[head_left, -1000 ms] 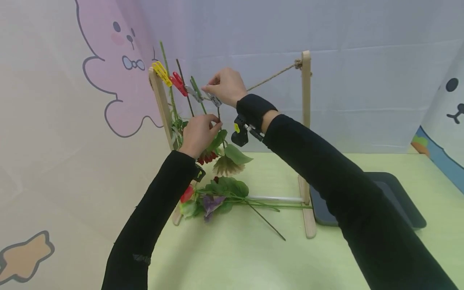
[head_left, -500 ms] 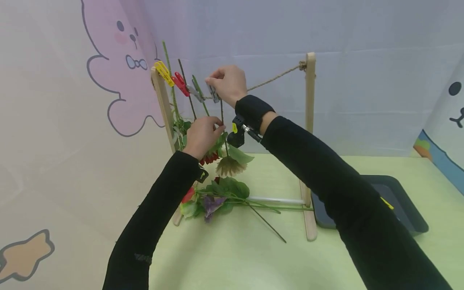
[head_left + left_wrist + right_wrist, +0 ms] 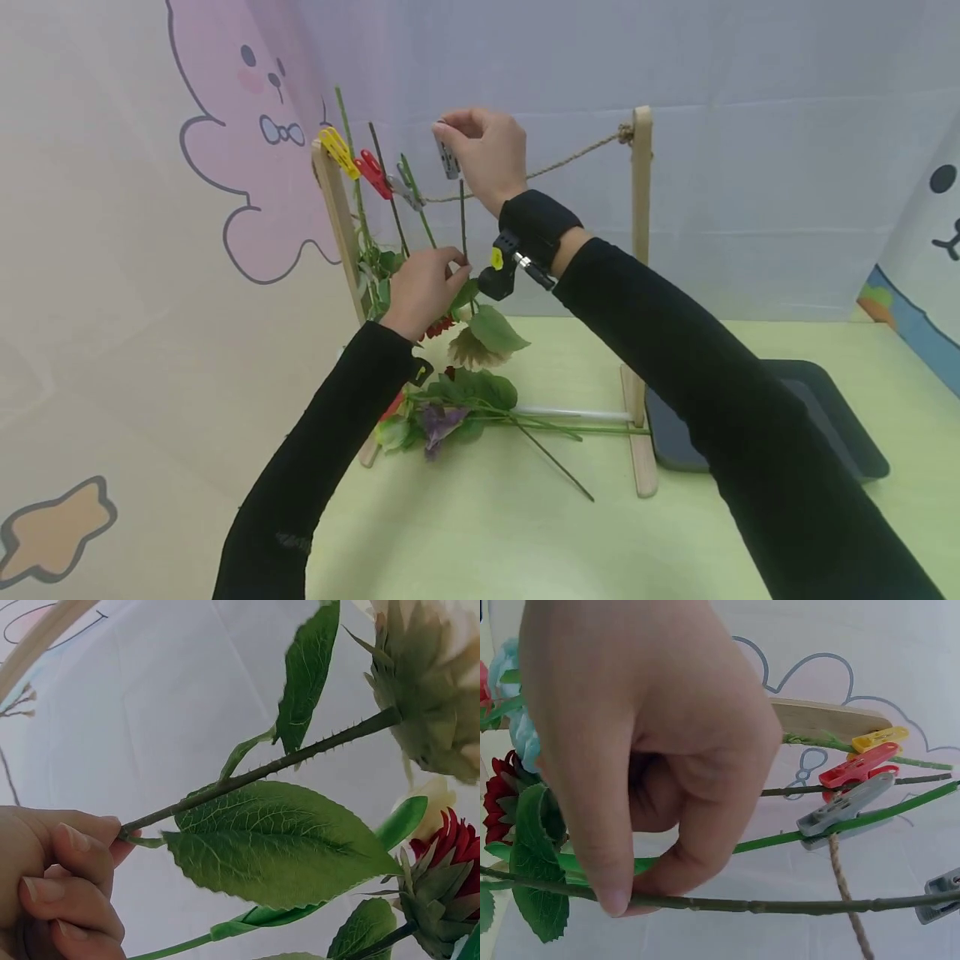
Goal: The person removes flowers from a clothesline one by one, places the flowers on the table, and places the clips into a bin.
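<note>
In the head view my left hand (image 3: 427, 287) pinches the thorny stem (image 3: 262, 772) of a beige flower (image 3: 476, 346), which hangs head down with green leaves. Higher up, my right hand (image 3: 491, 154) holds a grey clothespin (image 3: 447, 158) between thumb and fingers, above the rope (image 3: 577, 155) and near the stem's upper end. The right wrist view shows the left hand pinching the stem, with that clothespin at the right edge. Yellow (image 3: 339, 152), red (image 3: 372, 173) and grey (image 3: 847, 806) clothespins hold other upside-down flowers on the rope at left.
The rope runs between two wooden posts (image 3: 642, 250). Loose flowers, among them a purple one (image 3: 438, 425), lie on the pale green table (image 3: 480, 533) under it. A dark grey tray (image 3: 832, 408) stands at right, partly behind the right sleeve.
My right hand has risen with the grey clothespin from rope level to above the rope. The left hand, still pinching the stem, has shifted slightly right and down.
</note>
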{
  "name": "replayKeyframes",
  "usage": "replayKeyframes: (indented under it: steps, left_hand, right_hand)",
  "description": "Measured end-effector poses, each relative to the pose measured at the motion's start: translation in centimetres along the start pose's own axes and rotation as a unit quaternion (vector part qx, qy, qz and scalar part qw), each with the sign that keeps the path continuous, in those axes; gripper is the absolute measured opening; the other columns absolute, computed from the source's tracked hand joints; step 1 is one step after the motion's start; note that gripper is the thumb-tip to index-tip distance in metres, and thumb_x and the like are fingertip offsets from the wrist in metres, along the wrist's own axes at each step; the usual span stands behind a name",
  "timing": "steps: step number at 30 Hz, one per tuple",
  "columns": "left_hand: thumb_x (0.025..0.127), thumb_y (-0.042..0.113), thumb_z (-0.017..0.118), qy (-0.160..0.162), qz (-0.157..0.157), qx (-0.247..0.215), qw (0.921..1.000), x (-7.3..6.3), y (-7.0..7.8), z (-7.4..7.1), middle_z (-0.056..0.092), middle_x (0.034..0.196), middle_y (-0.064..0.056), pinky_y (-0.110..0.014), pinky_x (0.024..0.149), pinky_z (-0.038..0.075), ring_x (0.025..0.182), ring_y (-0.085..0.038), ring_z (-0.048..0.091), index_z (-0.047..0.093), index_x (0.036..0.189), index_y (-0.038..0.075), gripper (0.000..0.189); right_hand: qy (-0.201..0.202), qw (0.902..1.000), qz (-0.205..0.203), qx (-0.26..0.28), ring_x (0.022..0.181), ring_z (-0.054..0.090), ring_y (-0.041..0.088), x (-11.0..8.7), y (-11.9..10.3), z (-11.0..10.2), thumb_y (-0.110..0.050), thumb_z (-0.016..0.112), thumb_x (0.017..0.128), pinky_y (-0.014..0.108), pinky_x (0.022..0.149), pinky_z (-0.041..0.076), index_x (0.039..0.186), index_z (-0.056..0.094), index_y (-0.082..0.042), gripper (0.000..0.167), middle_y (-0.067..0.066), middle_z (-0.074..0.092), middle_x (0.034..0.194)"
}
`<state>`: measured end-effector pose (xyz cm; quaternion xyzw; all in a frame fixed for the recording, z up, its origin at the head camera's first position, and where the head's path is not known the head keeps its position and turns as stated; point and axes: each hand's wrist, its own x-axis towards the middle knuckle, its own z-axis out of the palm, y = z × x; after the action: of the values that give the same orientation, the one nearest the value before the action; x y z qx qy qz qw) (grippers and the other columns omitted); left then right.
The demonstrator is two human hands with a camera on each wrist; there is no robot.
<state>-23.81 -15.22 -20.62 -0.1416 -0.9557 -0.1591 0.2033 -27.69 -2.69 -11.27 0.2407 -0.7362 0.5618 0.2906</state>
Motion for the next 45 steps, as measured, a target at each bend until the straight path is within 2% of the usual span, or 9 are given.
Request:
replayKeyframes:
  steps: [6,10,14,18,21,25,33,40,45]
  left_hand:
    - [0.098,0.025,0.044,0.009,0.016,-0.04,0.999,-1.7,0.1,-0.7,0.056,0.069,-0.005,-0.029,0.049,0.026,0.052,-0.019,0.042,0.059,0.111,0.015,0.022]
    - [0.099,0.023,0.042,0.011,0.041,-0.052,0.9977,-3.2,0.6,-1.3,0.05,0.06,-0.004,-0.027,0.046,0.023,0.045,-0.016,0.034,0.056,0.11,0.015,0.02]
    - [0.098,0.021,0.044,0.023,0.126,0.046,0.9907,-5.1,1.2,-1.6,0.039,0.052,0.0,-0.024,0.044,0.016,0.04,-0.012,0.023,0.054,0.105,0.012,0.014]
    - [0.092,0.006,0.052,0.01,0.209,0.215,0.9539,-7.2,1.8,-0.6,0.024,0.051,0.003,-0.022,0.042,0.012,0.043,-0.009,0.016,0.051,0.097,0.011,0.007]
    - [0.085,0.002,0.059,-0.062,0.217,0.302,0.9262,-8.6,2.2,0.8,0.025,0.051,0.004,-0.022,0.042,0.016,0.044,-0.009,0.016,0.052,0.104,0.013,0.023]
    - [0.083,0.006,0.063,-0.138,0.218,0.338,0.9052,-10.0,2.4,3.8,0.032,0.049,0.004,-0.023,0.042,0.019,0.043,-0.008,0.021,0.052,0.096,0.014,0.019]
    - [0.086,0.019,0.064,-0.107,0.32,0.381,0.8609,-11.3,-0.2,12.5,0.019,0.051,0.004,-0.023,0.045,0.012,0.045,-0.007,0.015,0.042,0.071,0.016,0.027]
    - [0.087,0.015,0.063,-0.12,0.37,0.316,0.8654,-11.3,-1.9,16.2,0.024,0.049,0.005,-0.023,0.046,0.011,0.044,-0.006,0.018,0.042,0.071,0.016,0.026]
    - [0.088,0.014,0.06,-0.147,0.357,0.307,0.8702,-10.6,-2.8,17.0,0.034,0.047,0.005,-0.022,0.042,0.016,0.041,-0.006,0.029,0.046,0.078,0.016,0.017]
  right_hand:
    - [0.021,0.9929,-0.117,-0.006,0.104,0.058,0.017,-3.2,-1.2,-3.6,-0.02,0.066,0.085,0.019,0.094,0.037,0.112,0.064,-0.003,0.032,0.012,0.066,0.107]
    - [0.052,0.9548,-0.292,-0.021,0.095,0.062,0.021,-6.9,-0.5,-7.3,-0.013,0.072,0.078,0.024,0.092,0.043,0.104,0.065,0.005,0.032,0.019,0.067,0.098]
    - [0.053,0.9082,-0.414,-0.025,0.083,0.062,0.021,-11.6,2.2,-11.3,-0.021,0.073,0.078,0.022,0.088,0.045,0.092,0.066,0.007,0.032,0.019,0.067,0.085]
    - [-0.005,0.8842,-0.454,-0.11,0.074,0.058,0.024,-16.3,6.5,-15.3,-0.032,0.063,0.086,0.026,0.076,0.042,0.085,0.067,0.004,0.037,0.014,0.065,0.079]
    - [-0.08,0.88,-0.416,-0.215,0.074,0.057,0.021,-19.5,10.1,-18.5,-0.042,0.052,0.091,0.032,0.074,0.038,0.087,0.069,-0.003,0.042,0.008,0.064,0.081]
    - [-0.172,0.8815,-0.291,-0.33,0.076,0.056,0.016,-22.7,14.8,-22.7,-0.049,0.05,0.09,0.031,0.078,0.039,0.095,0.068,-0.012,0.042,0.001,0.064,0.087]
    - [-0.269,0.8739,-0.018,-0.404,0.078,0.062,0.024,-25.6,20.9,-27.8,-0.022,0.075,0.073,0.038,0.068,0.049,0.102,0.068,-0.005,0.034,0.009,0.067,0.093]
    - [-0.352,0.8299,0.109,-0.419,0.08,0.063,0.029,-27.6,22.8,-29.7,-0.031,0.073,0.073,0.043,0.068,0.049,0.097,0.068,-0.004,0.036,0.007,0.068,0.088]
    - [-0.374,0.8151,0.151,-0.416,0.078,0.064,0.027,-28.7,23.2,-30.3,-0.03,0.074,0.073,0.044,0.066,0.049,0.095,0.069,-0.006,0.033,0.006,0.068,0.088]
